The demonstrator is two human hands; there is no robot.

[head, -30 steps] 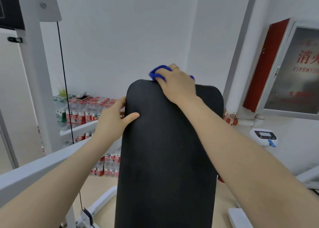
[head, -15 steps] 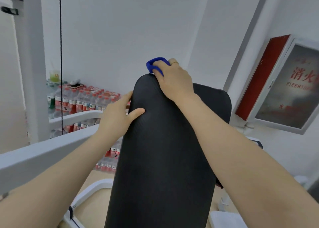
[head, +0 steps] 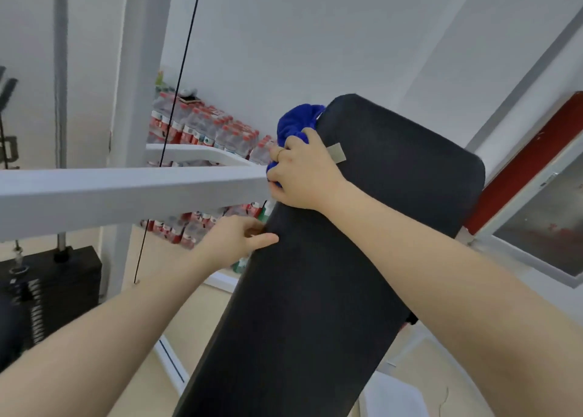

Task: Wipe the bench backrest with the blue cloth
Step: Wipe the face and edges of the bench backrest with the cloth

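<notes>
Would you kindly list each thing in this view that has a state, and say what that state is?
blue cloth: bunched, held against the backrest's left edge near its top.
bench backrest: upright, tilted, gripped on its left edge.
right hand: curled round the cloth.
left hand: grips the backrest's left edge lower down, thumb on the front.
water bottles: capped, stacked by the wall.
weight stack: plates down, at rest.
</notes>
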